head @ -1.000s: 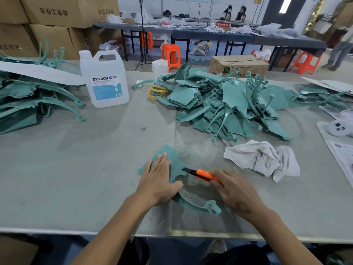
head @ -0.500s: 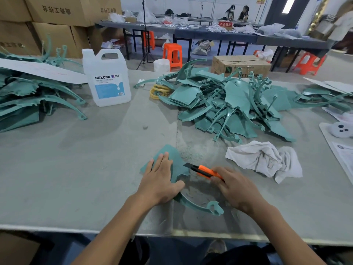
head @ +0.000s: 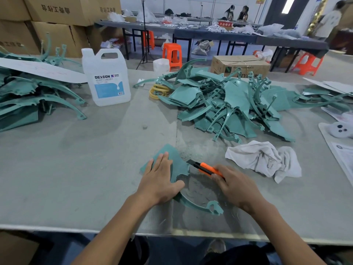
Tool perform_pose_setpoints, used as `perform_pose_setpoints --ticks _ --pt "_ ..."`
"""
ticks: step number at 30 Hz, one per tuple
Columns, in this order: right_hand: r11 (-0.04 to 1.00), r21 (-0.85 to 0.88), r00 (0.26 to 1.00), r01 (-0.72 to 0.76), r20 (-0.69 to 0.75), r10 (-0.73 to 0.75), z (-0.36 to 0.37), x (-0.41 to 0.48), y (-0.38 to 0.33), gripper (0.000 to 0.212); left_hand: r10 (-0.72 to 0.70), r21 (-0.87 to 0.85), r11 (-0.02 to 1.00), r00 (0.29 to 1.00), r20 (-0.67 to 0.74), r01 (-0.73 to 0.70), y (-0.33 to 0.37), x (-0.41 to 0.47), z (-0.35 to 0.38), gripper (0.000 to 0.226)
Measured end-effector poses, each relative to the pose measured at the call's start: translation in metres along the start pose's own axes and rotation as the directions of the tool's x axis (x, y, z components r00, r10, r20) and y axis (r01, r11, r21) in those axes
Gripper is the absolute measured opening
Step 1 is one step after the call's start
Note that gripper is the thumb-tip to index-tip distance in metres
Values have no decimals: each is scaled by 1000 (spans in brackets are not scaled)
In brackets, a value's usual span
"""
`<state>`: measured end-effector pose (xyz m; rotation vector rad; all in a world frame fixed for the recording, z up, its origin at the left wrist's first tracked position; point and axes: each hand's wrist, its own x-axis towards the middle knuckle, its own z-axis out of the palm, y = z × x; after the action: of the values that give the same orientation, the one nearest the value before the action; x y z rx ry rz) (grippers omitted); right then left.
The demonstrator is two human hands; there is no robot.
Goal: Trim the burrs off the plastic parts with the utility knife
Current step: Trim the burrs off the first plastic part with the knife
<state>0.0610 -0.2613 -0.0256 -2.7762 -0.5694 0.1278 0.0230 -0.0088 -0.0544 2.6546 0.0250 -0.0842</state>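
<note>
A teal plastic part (head: 176, 159) lies flat on the grey table (head: 86, 169) near the front edge, its curved arm ending in a loop at the lower right. My left hand (head: 159, 181) presses down on it with straight fingers. My right hand (head: 236, 185) grips an orange utility knife (head: 205, 167), whose black tip touches the part's right edge. A big heap of teal plastic parts (head: 229, 106) lies behind, and a second heap (head: 28, 96) sits at the far left.
A white DEXCON jug (head: 107, 79) stands behind on the left. A crumpled white rag (head: 265, 160) lies right of the knife. Papers and a small white toy (head: 340, 130) sit at the right edge. Plastic shavings dust the table near the part.
The knife and my right hand have slid slightly up and left along the part's edge. My left hand stays pressed on the part.
</note>
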Motion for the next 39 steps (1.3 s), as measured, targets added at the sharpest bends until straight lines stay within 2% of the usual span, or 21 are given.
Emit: perform_pose_setpoints --ticks 11,17,23,29,32,36,37,39 --pt "1000 18 999 10 39 -11 0 3 5 15 1 17 1000 1000 2 -1 0 1 0 104" --pt "1000 2 1000 3 12 -3 2 7 3 13 -5 22 1000 1000 9 5 1 0 -1 104" --pt "1000 -16 1000 -5 21 5 2 8 3 19 3 28 1000 1000 8 -3 1 0 -1 101" --pt "994 -57 991 -90 -101 84 9 9 2 29 -2 -13 1000 1000 11 2 0 2 -1 102" --pt "991 15 985 -131 -110 132 9 10 5 29 29 -71 997 1000 -10 -30 -3 0 -6 86" --pt "986 29 975 -164 -144 166 13 9 6 27 69 -157 982 969 -235 -108 -4 -16 -12 56" --pt "986 30 974 -165 -153 168 15 8 6 27 79 -148 982 963 -257 -120 -2 -24 -13 56" --pt "986 35 967 -166 -191 169 19 5 5 27 97 -100 989 985 -142 -112 2 -39 -9 77"
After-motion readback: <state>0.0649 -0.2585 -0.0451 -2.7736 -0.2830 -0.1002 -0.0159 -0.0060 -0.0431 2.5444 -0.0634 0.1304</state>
